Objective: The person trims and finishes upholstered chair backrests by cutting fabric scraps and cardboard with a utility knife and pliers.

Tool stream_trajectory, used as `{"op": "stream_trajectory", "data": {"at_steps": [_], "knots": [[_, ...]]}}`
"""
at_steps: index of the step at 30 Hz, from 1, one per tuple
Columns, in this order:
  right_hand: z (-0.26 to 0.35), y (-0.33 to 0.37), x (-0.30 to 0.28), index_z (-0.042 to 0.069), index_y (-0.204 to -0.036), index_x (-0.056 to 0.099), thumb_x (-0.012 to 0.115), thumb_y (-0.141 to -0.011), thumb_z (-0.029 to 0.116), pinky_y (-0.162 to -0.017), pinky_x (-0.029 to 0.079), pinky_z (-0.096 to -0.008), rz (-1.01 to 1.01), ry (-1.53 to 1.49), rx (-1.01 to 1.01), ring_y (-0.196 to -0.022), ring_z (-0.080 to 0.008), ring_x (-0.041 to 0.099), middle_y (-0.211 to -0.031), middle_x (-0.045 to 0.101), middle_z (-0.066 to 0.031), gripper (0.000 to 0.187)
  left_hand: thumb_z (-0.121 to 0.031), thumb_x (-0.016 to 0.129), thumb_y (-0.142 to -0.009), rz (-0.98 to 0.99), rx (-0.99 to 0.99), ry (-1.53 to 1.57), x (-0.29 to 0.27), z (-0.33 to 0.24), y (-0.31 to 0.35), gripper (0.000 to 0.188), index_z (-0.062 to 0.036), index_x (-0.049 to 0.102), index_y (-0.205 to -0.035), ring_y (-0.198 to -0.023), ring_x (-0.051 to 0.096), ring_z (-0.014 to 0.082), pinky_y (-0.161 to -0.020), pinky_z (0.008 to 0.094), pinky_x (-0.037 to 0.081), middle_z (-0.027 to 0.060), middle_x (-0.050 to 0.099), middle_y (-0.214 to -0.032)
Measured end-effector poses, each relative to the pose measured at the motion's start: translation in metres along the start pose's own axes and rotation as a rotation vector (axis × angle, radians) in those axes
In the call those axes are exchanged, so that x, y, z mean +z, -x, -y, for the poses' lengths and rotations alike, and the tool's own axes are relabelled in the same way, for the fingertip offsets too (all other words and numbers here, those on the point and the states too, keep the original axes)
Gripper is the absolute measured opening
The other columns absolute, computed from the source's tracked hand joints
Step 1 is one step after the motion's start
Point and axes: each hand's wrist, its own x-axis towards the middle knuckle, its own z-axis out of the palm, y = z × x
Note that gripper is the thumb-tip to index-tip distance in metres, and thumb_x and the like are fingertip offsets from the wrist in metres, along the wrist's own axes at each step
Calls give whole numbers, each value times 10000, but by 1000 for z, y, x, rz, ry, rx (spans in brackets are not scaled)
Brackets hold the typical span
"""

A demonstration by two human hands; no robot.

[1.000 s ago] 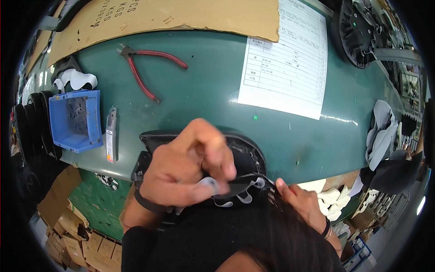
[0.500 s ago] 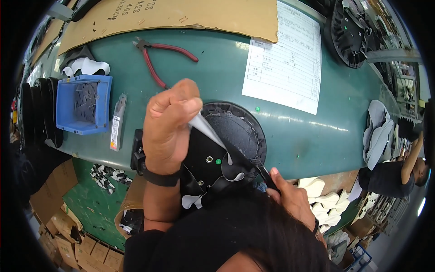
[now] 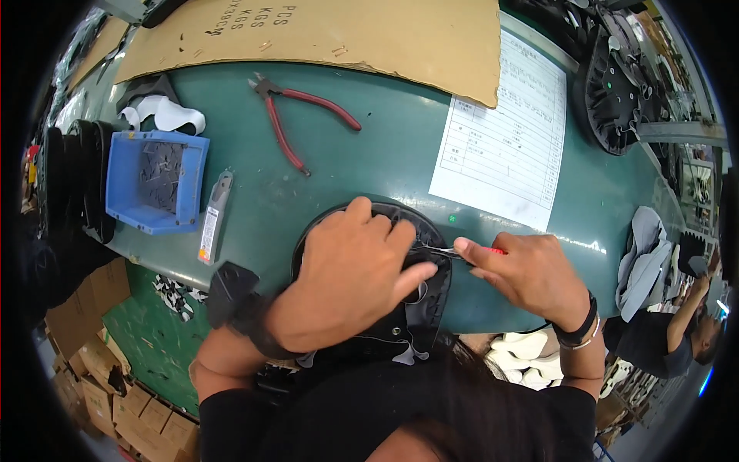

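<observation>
A rounded black upholstered piece (image 3: 431, 307), with a gathered edge, metal eyelets and loose fabric flaps, lies at the table's near edge against my body. My left hand (image 3: 350, 269) rests on top of it with fingers and thumb apart, covering much of its middle. My right hand (image 3: 531, 276) is closed round a slim tool (image 3: 499, 250) with a red handle part and a thin metal end. That metal end reaches over the piece's right rim, close to my left fingers. Its exact kind is hard to make out.
On the green table (image 3: 339, 173) lie red-handled cutting pliers (image 3: 289, 127), a grey utility knife (image 3: 215, 218), a blue bin (image 3: 158, 223) of dark scraps, a printed sheet (image 3: 493, 177) and cardboard (image 3: 323, 38). Grey fabric pieces (image 3: 645, 258) are at right. Another person (image 3: 670, 335) works far right.
My left hand has released its pull on the black flap and come down flat over the piece. My right hand has moved up and right with the tool, now pointing left.
</observation>
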Motion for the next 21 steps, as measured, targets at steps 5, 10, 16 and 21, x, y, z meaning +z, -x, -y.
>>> {"op": "stream_trajectory", "data": {"at_steps": [5,10,16,21], "knots": [[32,34,48,227,-1414,396,650,-857,208,-419,388,-420,-34,-113,173,-495,-298,522,-650,496,-107,613,-141,707,-702,67,17,398,-5,21,-23,267,-82,501,-544,-705,480,193,-708,365,418,25,485,-624],[61,57,88,127,-1376,455,707,-825,198,-467,412,-428,-385,-467,320,-526,-327,536,-676,512,-113,610,-45,672,-726,-135,9,1195,-15,25,-28,166,-43,553,-610,-654,552,183,-589,292,449,66,591,-715],[52,40,52,113,-1366,465,700,-834,206,-511,449,-412,-184,-292,341,-565,-339,570,-686,559,-108,590,-290,747,-724,160,150,93,2,1,-3,240,-91,613,-711,-740,502,237,-634,368,421,47,515,-706],[46,56,65,102,-1386,436,681,-850,204,-548,475,-404,-219,-529,283,-662,-354,615,-833,655,-144,598,-180,778,-672,-57,187,599,10,7,-5,238,-55,587,-604,-1032,488,312,-879,410,388,93,556,-943]]}}
